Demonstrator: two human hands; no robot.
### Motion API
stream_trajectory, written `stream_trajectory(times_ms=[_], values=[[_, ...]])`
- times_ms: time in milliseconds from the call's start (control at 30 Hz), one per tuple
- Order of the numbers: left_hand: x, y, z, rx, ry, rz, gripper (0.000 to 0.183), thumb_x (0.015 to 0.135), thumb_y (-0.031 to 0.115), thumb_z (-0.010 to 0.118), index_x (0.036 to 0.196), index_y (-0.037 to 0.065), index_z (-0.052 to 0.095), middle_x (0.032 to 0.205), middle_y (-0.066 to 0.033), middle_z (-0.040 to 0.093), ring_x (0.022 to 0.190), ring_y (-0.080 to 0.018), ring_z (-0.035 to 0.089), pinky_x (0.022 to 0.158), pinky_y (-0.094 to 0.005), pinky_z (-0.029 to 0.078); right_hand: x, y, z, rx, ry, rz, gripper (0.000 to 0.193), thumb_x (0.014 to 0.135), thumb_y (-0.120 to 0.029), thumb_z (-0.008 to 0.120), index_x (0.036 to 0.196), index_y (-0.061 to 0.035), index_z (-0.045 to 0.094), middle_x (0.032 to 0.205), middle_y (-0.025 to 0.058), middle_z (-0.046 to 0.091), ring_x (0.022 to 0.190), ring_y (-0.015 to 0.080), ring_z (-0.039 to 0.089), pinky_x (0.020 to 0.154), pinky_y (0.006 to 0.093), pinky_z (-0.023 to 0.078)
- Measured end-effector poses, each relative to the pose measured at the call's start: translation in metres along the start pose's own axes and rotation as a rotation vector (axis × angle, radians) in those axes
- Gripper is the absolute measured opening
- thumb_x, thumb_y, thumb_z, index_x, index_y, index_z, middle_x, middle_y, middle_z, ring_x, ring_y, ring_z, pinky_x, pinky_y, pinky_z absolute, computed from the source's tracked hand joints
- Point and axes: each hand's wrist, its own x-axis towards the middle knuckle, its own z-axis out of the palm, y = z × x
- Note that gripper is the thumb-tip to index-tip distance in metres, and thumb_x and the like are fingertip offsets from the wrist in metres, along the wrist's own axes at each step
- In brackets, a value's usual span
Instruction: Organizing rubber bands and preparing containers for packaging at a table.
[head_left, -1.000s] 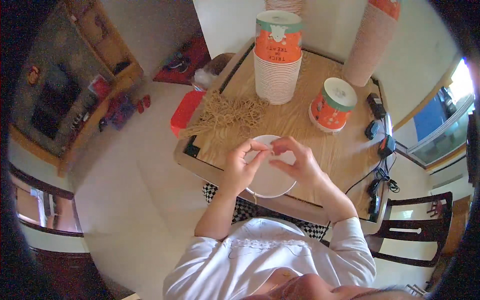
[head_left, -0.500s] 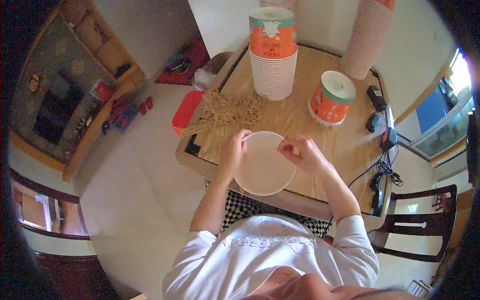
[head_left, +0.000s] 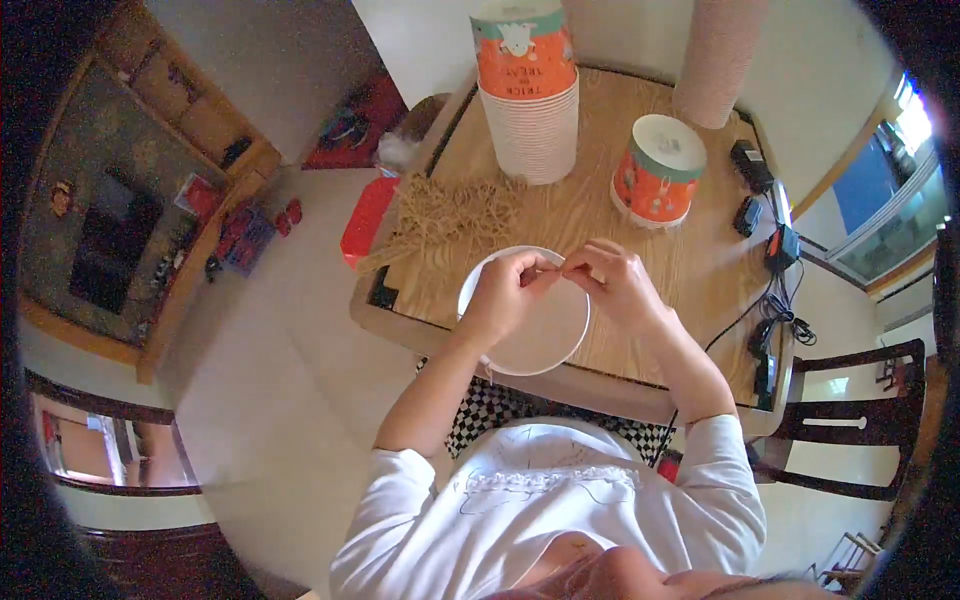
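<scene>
A round white paper tub [head_left: 545, 338] is at the table's near edge, its open mouth toward me. My left hand [head_left: 505, 295] reaches over its left side, and my right hand [head_left: 615, 285] is at its far right rim. Both hands are closed in a pinch, fingertips meeting near the far rim; what lies between them is too small to make out. Beyond my left hand lies a tangled heap of straw-coloured strands [head_left: 455, 212]. A little strand hangs at the tub's near left edge.
A tall stack of orange, green and white paper tubs [head_left: 530, 130] stands at the back, a short stack [head_left: 657, 182] right of it, another tall stack [head_left: 722, 60] by the wall. Black adapters and cables [head_left: 785, 248] line the table's right side. A dark chair [head_left: 855, 422] stands at right.
My left hand has moved right from the tub's left rim, across its mouth, to meet my right hand's fingertips. The view has shifted slightly.
</scene>
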Motion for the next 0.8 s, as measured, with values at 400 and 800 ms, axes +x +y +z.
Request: stream_trajectory(times_ms=[400,800], values=[[0.01,-0.01,-0.003,-0.051,0.043,0.063,0.012,0.083,0.011,0.065,0.089,0.001,0.064,0.071,-0.0027,0.063,0.064,-0.0072,0.055,0.06,-0.0249,0.046,0.005,0.006,-0.004,-0.065,-0.002,0.002,0.01,0.077,-0.004,0.065,0.086,-0.0017,0.06,0.079,0.0096,0.058,0.078,0.0264,0.058,0.067,0.0338,0.05],[0.018,-0.016,0.003,-0.109,0.042,0.046,0.01,0.083,0.011,0.065,0.086,0.002,0.064,0.069,0.0009,0.061,0.06,-0.0039,0.05,0.055,-0.022,0.042,0.006,0.021,-0.004,-0.042,-0.009,-0.013,0.014,0.075,-0.009,0.065,0.087,-0.0025,0.06,0.082,0.0123,0.056,0.081,0.0331,0.058,0.068,0.0403,0.05]])
